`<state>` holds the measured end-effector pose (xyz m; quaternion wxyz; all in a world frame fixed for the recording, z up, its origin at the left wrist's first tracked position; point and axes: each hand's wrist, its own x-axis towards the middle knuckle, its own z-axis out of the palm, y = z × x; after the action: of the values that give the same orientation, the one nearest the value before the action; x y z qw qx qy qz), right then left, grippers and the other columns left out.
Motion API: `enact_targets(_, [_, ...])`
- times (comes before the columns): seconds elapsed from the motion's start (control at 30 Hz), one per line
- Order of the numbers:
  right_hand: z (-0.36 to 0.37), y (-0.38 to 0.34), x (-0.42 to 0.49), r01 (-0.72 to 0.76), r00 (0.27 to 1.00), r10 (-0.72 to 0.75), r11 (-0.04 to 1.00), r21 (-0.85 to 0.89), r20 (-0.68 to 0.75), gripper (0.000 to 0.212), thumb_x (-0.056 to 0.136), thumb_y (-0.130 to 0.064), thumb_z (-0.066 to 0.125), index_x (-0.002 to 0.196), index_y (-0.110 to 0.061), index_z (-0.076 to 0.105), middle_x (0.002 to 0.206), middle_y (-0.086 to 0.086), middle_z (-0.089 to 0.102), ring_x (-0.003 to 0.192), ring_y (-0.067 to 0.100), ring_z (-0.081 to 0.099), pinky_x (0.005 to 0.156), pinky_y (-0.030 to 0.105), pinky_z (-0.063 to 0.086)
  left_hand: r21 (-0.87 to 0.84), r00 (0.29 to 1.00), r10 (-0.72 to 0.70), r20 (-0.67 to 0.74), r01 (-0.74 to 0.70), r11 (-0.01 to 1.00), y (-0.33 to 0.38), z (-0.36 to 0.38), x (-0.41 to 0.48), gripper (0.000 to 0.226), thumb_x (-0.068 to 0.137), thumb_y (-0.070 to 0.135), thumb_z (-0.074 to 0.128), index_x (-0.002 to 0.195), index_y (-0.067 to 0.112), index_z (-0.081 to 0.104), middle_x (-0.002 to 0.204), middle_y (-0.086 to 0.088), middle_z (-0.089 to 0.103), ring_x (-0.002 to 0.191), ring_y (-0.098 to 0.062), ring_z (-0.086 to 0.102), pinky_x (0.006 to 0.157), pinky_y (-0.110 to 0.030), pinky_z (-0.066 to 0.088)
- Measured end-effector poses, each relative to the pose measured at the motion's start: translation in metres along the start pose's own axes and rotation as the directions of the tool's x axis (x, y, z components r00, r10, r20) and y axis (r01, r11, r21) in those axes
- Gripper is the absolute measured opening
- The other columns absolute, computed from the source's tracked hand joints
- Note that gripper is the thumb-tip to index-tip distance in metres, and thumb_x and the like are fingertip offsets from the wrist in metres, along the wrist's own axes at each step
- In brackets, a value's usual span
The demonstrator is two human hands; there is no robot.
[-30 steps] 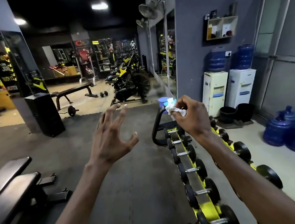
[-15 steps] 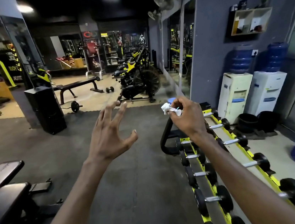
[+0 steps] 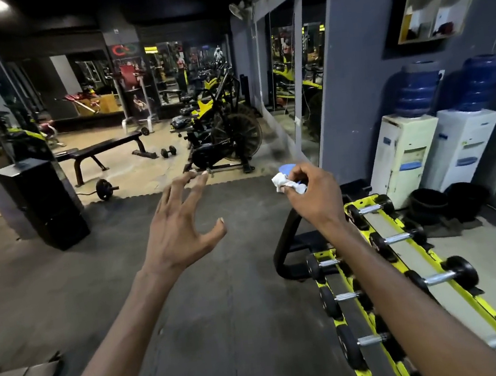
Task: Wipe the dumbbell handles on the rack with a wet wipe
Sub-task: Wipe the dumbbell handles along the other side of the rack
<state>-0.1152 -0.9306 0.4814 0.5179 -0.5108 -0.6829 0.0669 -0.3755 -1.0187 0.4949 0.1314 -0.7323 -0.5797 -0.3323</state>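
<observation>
- Left hand (image 3: 179,227): raised over the floor (image 3: 225,315), fingers spread wide, holding nothing.
- Right hand (image 3: 313,198): raised, fingertips pinching the wet wipe (image 3: 286,183).
- Rack (image 3: 411,258): yellow-black, two tiers, lower right, under the right forearm.
- Dumbbell handles (image 3: 439,277): chrome, lying across both tiers.
- Wet wipe: white, crumpled, above the rack's far end, clear of the handles.

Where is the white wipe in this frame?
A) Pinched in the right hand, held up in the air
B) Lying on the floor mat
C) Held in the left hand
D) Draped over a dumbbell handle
A: the right hand pinches the crumpled wet wipe in its fingertips, touching no dumbbell, while the left hand is spread and holds nothing.
</observation>
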Motion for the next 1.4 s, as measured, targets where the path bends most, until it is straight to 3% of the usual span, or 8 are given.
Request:
enact_targets(0.47, [0.121, 0.196, 0.187, -0.108, 0.993, 0.109, 0.994, -0.013, 0.04, 0.017, 0.076, -0.024, 0.079, 0.083, -0.022, 0.063, 0.081, -0.011, 0.068, 0.077, 0.009, 0.065, 0.069, 0.033, 0.055, -0.079, 0.997, 0.007, 0.075, -0.001, 0.997, -0.056, 0.223, 0.21, 0.087, 0.08, 0.055, 0.057, 0.158, 0.021, 0.037, 0.152, -0.003, 0.038, 0.142, -0.022, 0.035, 0.11, -0.041, 0.043])
enact_targets(0.67, [0.164, 0.286, 0.22, -0.256, 0.966, 0.257, 0.962, -0.09, -0.007, 0.019, 0.074, -0.029, 0.08, 0.081, -0.023, 0.063, 0.075, -0.012, 0.067, 0.072, 0.01, 0.064, 0.065, 0.033, 0.053, -0.179, 0.983, 0.088, 0.16, -0.059, 0.982, -0.084, 0.333, 0.278, 0.087, 0.081, 0.047, 0.069, 0.158, 0.023, 0.037, 0.154, 0.0, 0.038, 0.144, -0.02, 0.035, 0.102, -0.04, 0.05])
enact_targets(0.8, [0.19, 0.344, 0.224, -0.364, 0.931, 0.361, 0.914, -0.182, -0.049, 0.019, 0.074, -0.03, 0.079, 0.08, -0.024, 0.061, 0.077, -0.01, 0.069, 0.072, 0.015, 0.066, 0.064, 0.033, 0.054, -0.282, 0.951, 0.184, 0.248, -0.111, 0.953, -0.098, 0.415, 0.321, 0.09, 0.079, 0.041, 0.077, 0.158, 0.022, 0.037, 0.154, -0.001, 0.039, 0.144, -0.02, 0.035, 0.106, -0.039, 0.048])
enact_targets(0.97, [0.206, 0.396, 0.214, -0.551, 0.834, 0.519, 0.799, -0.24, -0.187, 0.019, 0.075, -0.021, 0.08, 0.085, -0.018, 0.064, 0.081, -0.004, 0.071, 0.075, 0.016, 0.066, 0.062, 0.023, 0.043, -0.45, 0.855, 0.342, 0.39, -0.147, 0.881, -0.106, 0.509, 0.366, 0.09, 0.081, 0.04, 0.076, 0.159, 0.025, 0.033, 0.155, 0.0, 0.036, 0.144, -0.022, 0.035, 0.109, -0.033, 0.04])
enact_targets(1.1, [0.213, 0.425, 0.188, -0.71, 0.702, 0.641, 0.667, -0.225, -0.31, 0.018, 0.078, -0.019, 0.08, 0.091, -0.018, 0.067, 0.087, -0.008, 0.069, 0.08, 0.008, 0.062, 0.068, 0.022, 0.041, -0.567, 0.739, 0.489, 0.462, -0.177, 0.804, -0.102, 0.585, 0.386, 0.086, 0.078, 0.051, 0.061, 0.156, 0.024, 0.038, 0.153, 0.0, 0.039, 0.142, -0.025, 0.04, 0.112, -0.041, 0.042])
enact_targets(1.4, [0.235, 0.512, 0.115, -0.912, 0.402, 0.791, 0.391, -0.124, -0.461, 0.024, 0.077, -0.018, 0.076, 0.097, -0.021, 0.063, 0.09, -0.008, 0.069, 0.088, 0.013, 0.065, 0.069, 0.026, 0.047, -0.707, 0.471, 0.712, 0.521, -0.229, 0.669, -0.055, 0.736, 0.369, 0.081, 0.08, 0.04, 0.064, 0.155, 0.016, 0.043, 0.149, -0.005, 0.043, 0.139, -0.026, 0.044, 0.113, -0.04, 0.042])
